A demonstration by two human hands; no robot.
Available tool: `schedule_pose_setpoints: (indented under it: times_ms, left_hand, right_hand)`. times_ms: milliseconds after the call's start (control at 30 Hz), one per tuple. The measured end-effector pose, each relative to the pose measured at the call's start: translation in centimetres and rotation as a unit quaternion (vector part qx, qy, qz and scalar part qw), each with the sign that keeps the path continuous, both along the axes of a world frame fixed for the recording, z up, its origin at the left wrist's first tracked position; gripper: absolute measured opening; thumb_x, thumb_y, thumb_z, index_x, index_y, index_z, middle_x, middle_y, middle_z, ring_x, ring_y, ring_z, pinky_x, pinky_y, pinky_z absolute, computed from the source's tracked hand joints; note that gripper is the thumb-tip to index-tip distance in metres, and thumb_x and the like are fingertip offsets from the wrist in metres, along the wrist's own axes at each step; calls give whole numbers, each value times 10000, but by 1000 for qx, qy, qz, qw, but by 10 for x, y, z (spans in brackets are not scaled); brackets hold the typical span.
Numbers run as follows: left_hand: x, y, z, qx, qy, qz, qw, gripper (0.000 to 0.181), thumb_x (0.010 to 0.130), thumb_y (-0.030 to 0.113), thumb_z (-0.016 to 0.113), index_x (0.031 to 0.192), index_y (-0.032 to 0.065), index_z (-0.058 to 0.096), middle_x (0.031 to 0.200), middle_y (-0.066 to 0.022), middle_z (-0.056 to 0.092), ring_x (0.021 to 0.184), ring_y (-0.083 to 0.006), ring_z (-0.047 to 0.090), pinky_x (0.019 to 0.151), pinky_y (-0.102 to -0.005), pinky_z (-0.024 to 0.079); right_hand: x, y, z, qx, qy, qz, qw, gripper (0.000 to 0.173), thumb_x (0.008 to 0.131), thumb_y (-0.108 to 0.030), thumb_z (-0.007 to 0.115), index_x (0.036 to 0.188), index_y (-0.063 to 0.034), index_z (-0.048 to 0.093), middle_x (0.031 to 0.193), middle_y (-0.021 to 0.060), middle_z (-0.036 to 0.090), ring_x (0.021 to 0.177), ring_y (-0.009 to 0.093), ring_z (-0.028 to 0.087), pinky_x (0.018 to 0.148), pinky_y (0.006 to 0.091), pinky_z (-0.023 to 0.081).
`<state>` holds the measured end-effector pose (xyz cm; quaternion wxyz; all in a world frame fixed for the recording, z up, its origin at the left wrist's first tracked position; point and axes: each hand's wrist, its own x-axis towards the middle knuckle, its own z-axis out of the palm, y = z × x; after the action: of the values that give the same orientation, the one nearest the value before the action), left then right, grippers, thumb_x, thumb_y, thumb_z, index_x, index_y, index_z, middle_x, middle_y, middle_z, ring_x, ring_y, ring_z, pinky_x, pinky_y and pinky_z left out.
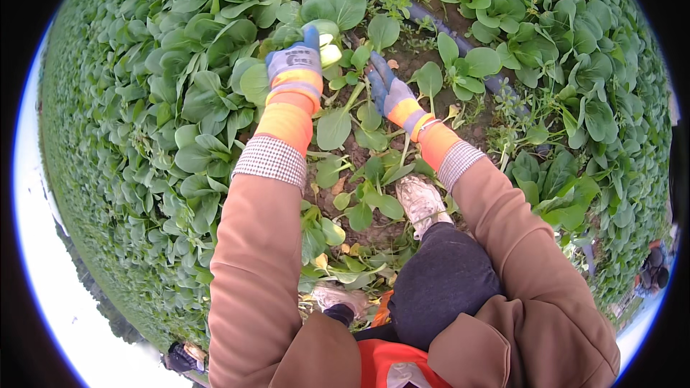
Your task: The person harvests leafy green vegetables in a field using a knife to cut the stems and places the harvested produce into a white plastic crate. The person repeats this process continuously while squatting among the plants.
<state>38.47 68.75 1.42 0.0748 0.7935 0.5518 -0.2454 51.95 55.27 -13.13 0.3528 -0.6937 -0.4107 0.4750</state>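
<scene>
My left hand (295,59), in a grey and blue coated work glove with an orange cuff, grips a head of bok choy (330,54). Its pale cut-looking base points to the right, and its leaves spread beyond and left of the glove. My right hand (391,89), gloved the same way, is low over the soil just right of that head. Its fingers point forward beside small green leaves (384,32); whether anything is held under them is hidden. A fallen or bent leaf (333,128) lies on the ground between the wrists.
Dense bok choy plants (205,97) stand on the left, more (544,37) on the right. A dark hose (453,37) crosses the bed beyond my hands. Loose leaves (350,275) lie around my shoes (423,202). Other people (183,357) appear small at the lower left rim.
</scene>
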Motion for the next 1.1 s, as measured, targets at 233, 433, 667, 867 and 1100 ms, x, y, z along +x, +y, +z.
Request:
schedule_pose_setpoints:
  times_ms: [233,433,667,867,1100]
  left_hand:
    - [-67,-5,-17,5,-1,82,997,545,815,179,713,1308,194,480,1140,-187,677,1057,-386,649,910,-451,501]
    - [-63,-17,-22,-27,-16,119,992,387,863,149,653,1231,162,536,1120,-200,678,1045,-418,643,889,-452,522]
    - [-67,-31,-14,-71,-3,123,990,479,807,162,726,1241,153,524,1130,-192,679,1073,-399,640,895,-445,523]
    - [-59,-35,-19,-80,-21,111,990,532,779,199,769,1245,144,518,1148,-178,676,1070,-390,642,902,-436,524]
    - [-95,-51,-10,-53,-37,134,989,608,774,235,779,1296,172,473,1106,-185,685,1036,-380,653,885,-438,526]
  right_hand:
    - [-7,19,0,-44,-38,84,995,520,1013,-347,436,1508,-261,303,1144,267,636,1035,455,615,889,482,488]
    - [-2,17,2,-58,-104,101,988,538,1009,-308,449,1517,-255,279,1140,256,642,1002,451,624,860,488,488]
    - [-21,19,7,-3,-172,131,976,591,983,-217,472,1529,-233,247,1129,236,649,960,429,637,821,498,498]
    - [-25,48,12,-95,-180,171,964,618,970,-136,479,1528,-275,253,1177,201,649,1002,372,648,864,440,494]
    - [-43,10,10,-29,-143,159,977,551,989,-185,475,1507,-224,291,1205,208,627,1045,392,628,870,456,483]
